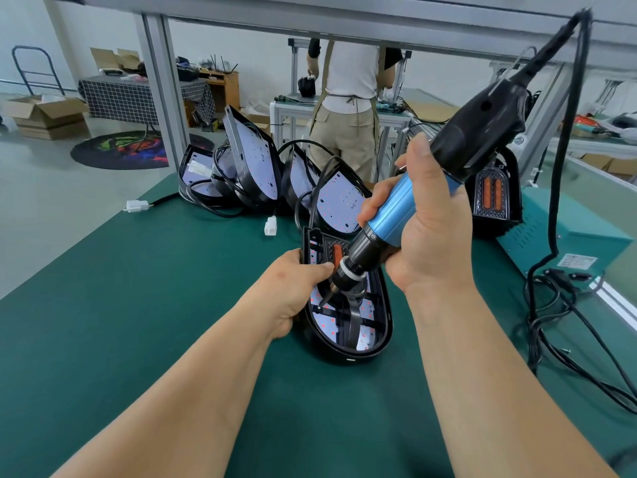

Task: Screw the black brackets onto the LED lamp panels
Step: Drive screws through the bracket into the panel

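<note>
An LED lamp panel (375, 326) in a black D-shaped housing lies on the green mat in front of me. A black bracket (353, 320) lies across its white LED board. My left hand (293, 288) grips the panel's left edge, thumb on top near the bit. My right hand (427, 219) grips a blue and black electric screwdriver (389, 215), tilted down to the left. Its bit tip (322, 303) touches the left part of the board by the bracket.
Several more lamp panels (255, 167) with black cables lean in a heap at the back of the mat. A teal power box (551, 232) stands on the right, a finished lamp (493, 194) against it. Black cords (551, 322) trail right. A person (348, 98) stands behind.
</note>
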`<state>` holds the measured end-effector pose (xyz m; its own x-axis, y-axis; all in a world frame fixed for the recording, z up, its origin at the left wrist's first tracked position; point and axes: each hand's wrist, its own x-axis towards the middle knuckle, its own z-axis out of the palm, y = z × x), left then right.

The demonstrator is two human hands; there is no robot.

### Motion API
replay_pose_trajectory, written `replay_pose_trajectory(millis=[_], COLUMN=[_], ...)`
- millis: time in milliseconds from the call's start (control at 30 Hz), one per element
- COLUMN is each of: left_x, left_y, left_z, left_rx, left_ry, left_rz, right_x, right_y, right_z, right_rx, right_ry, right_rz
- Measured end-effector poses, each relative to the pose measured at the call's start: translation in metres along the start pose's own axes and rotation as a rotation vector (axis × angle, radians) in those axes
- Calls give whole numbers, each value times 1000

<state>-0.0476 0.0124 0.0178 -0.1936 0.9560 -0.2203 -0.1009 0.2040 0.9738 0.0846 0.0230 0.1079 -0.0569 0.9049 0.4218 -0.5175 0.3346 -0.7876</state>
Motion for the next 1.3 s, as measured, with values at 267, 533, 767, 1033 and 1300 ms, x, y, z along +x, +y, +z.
replay_pose_trajectory(millis=[267,533,767,1033,1300], left_x=[-1,-1,-2,-2,-3], left_y=[1,1,2,2,2], left_z=[0,1,0,0,-2], left_rx=[-1,5,13,18,9], left_ry=[-1,5,18,-1,-14], left_rz=[-9,-10,-12,-6,-4], right_x=[0,-1,-1,-1,-2], right_y=[1,2,3,4,5], right_z=[-1,-1,-2,-4,-5], right_rx=[10,-7,11,22,22], right_ry=[-1,-36,-47,-50,-91], right_rz=[7,-10,-9,-7,-39])
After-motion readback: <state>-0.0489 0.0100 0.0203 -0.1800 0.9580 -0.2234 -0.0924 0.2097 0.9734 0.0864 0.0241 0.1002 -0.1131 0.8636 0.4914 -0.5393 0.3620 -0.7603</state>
